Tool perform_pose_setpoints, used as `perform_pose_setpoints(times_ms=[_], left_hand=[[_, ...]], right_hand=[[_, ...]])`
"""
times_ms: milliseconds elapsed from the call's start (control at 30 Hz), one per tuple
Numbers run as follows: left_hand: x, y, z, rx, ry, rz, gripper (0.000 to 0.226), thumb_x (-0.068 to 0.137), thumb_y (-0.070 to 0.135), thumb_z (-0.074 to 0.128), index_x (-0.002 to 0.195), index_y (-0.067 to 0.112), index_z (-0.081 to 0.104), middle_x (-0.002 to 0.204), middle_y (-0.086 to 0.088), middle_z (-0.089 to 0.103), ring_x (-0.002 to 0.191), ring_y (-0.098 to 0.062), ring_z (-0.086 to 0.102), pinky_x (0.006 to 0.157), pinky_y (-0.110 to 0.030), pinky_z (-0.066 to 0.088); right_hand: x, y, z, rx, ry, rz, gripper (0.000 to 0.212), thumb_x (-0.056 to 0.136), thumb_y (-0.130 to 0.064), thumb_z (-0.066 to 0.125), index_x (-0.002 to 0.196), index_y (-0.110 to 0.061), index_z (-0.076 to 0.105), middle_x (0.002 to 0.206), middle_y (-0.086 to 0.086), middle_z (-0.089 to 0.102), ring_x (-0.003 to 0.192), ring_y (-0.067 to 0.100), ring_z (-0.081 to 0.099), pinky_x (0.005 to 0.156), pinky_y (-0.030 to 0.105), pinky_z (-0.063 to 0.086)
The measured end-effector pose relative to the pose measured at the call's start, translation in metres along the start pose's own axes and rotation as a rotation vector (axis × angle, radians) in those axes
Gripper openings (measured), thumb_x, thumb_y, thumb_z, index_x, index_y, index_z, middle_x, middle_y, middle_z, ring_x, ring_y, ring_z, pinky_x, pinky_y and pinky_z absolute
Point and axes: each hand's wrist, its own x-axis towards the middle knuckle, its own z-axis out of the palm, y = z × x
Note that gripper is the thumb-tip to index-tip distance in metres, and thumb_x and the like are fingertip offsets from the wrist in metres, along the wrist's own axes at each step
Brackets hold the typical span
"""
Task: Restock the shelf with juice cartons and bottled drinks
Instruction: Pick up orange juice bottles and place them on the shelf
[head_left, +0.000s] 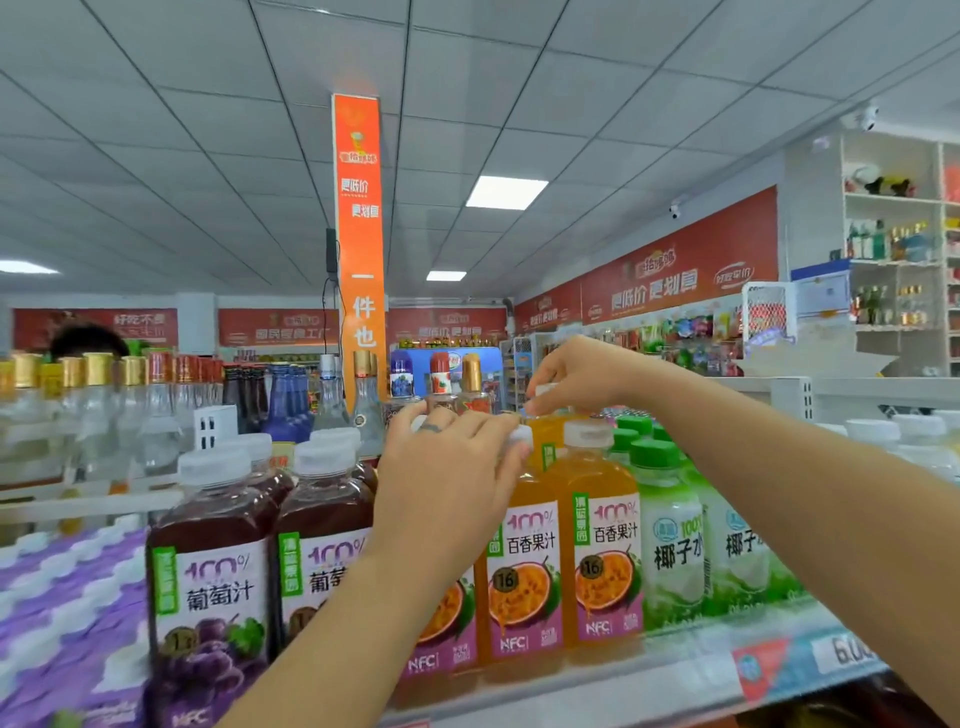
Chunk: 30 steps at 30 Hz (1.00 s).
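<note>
On the top shelf (649, 680) stand orange passion-fruit juice bottles (605, 551) with white caps. My left hand (452, 467) curls over the white cap of one front orange bottle (524, 571), hiding most of the cap. My right hand (576, 374) reaches further back and pinches the cap of an orange bottle (545, 431) in the row behind. Dark grape juice bottles (208, 566) stand to the left, and green-capped coconut water bottles (670, 540) to the right.
Purple cartons (62, 613) fill the shelf's left end. Clear and blue liquor bottles (291, 400) stand on the shelf behind. A price tag strip (810, 660) runs along the front edge. An orange pillar banner (361, 249) rises beyond; a person's head (88, 340) shows far left.
</note>
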Motion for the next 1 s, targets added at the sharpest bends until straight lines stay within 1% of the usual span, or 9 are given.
perform_pose_setpoints(times_ms=[100, 200, 267, 367, 533, 633, 700, 800, 1000], left_hand=[[0.0, 0.0, 0.001, -0.005, 0.017, -0.001, 0.039, 0.093, 0.045, 0.035, 0.101, 0.031, 0.071, 0.088, 0.013, 0.073, 0.08, -0.013, 0.067, 0.092, -0.039, 0.044], [0.001, 0.001, 0.0, -0.006, 0.018, 0.001, 0.04, 0.094, 0.046, 0.034, 0.099, 0.031, 0.071, 0.086, 0.013, 0.073, 0.078, -0.012, 0.067, 0.091, -0.038, 0.045], [0.001, 0.0, 0.0, -0.005, 0.014, 0.004, 0.039, 0.094, 0.046, 0.035, 0.098, 0.031, 0.071, 0.086, 0.013, 0.073, 0.078, -0.012, 0.067, 0.091, -0.039, 0.045], [-0.001, 0.0, 0.0, 0.001, 0.022, 0.014, 0.04, 0.094, 0.046, 0.035, 0.1, 0.03, 0.071, 0.087, 0.012, 0.073, 0.079, -0.013, 0.067, 0.091, -0.039, 0.045], [-0.002, 0.001, 0.0, -0.003, 0.03, 0.021, 0.043, 0.094, 0.044, 0.033, 0.105, 0.027, 0.071, 0.091, 0.01, 0.074, 0.083, -0.017, 0.067, 0.095, -0.042, 0.04], [-0.006, 0.003, 0.001, -0.014, 0.044, 0.013, 0.037, 0.094, 0.041, 0.039, 0.108, 0.026, 0.07, 0.098, 0.008, 0.073, 0.09, -0.017, 0.066, 0.101, -0.045, 0.036], [-0.01, 0.008, 0.002, -0.037, 0.062, 0.011, 0.033, 0.092, 0.039, 0.045, 0.113, 0.026, 0.068, 0.106, 0.008, 0.07, 0.099, -0.017, 0.064, 0.106, -0.048, 0.031], [-0.016, 0.02, 0.002, -0.073, 0.063, 0.031, 0.035, 0.091, 0.037, 0.045, 0.118, 0.026, 0.064, 0.117, 0.005, 0.066, 0.11, -0.018, 0.06, 0.112, -0.051, 0.021], [-0.025, 0.036, 0.008, -0.058, 0.045, 0.063, 0.038, 0.086, 0.035, 0.053, 0.121, 0.025, 0.063, 0.128, -0.002, 0.06, 0.121, -0.026, 0.052, 0.11, -0.063, 0.022]], right_hand=[[0.001, 0.003, 0.001, 0.011, -0.07, 0.004, 0.024, 0.081, -0.038, 0.073, 0.099, -0.023, 0.07, 0.055, -0.02, 0.058, 0.058, 0.006, 0.052, 0.06, 0.02, 0.044], [0.002, 0.009, 0.008, -0.026, -0.153, 0.009, 0.021, 0.084, -0.044, 0.067, 0.1, -0.03, 0.071, 0.096, -0.015, 0.064, 0.095, 0.009, 0.059, 0.089, 0.031, 0.047], [0.0, 0.013, 0.011, -0.011, -0.178, 0.024, 0.024, 0.085, -0.046, 0.064, 0.103, -0.03, 0.07, 0.108, -0.01, 0.065, 0.103, 0.011, 0.059, 0.095, 0.035, 0.047], [-0.003, 0.016, 0.012, 0.024, -0.174, 0.025, 0.028, 0.087, -0.053, 0.059, 0.1, -0.03, 0.07, 0.106, -0.006, 0.067, 0.1, 0.013, 0.062, 0.091, 0.033, 0.05], [-0.019, 0.02, 0.007, -0.021, -0.06, 0.002, 0.051, 0.094, -0.056, 0.043, 0.081, -0.012, 0.064, 0.07, 0.002, 0.055, 0.063, 0.015, 0.052, 0.064, 0.026, 0.043], [-0.047, 0.03, 0.007, 0.06, 0.17, -0.037, 0.039, 0.097, -0.047, 0.044, 0.084, -0.016, 0.064, 0.074, 0.003, 0.06, 0.067, 0.018, 0.055, 0.066, 0.03, 0.047], [-0.069, 0.04, 0.015, 0.046, 0.352, -0.03, 0.029, 0.097, -0.042, 0.047, 0.104, -0.022, 0.067, 0.093, -0.002, 0.068, 0.087, 0.016, 0.062, 0.077, 0.032, 0.051], [-0.097, 0.053, 0.035, -0.096, 0.524, 0.003, 0.034, 0.095, -0.039, 0.052, 0.124, -0.024, 0.06, 0.111, -0.008, 0.066, 0.114, 0.017, 0.05, 0.093, 0.036, 0.043], [-0.108, 0.068, 0.057, -0.315, 0.468, 0.116, 0.047, 0.094, -0.047, 0.049, 0.137, -0.029, 0.049, 0.128, -0.003, 0.061, 0.13, 0.021, 0.039, 0.119, 0.043, 0.01]])
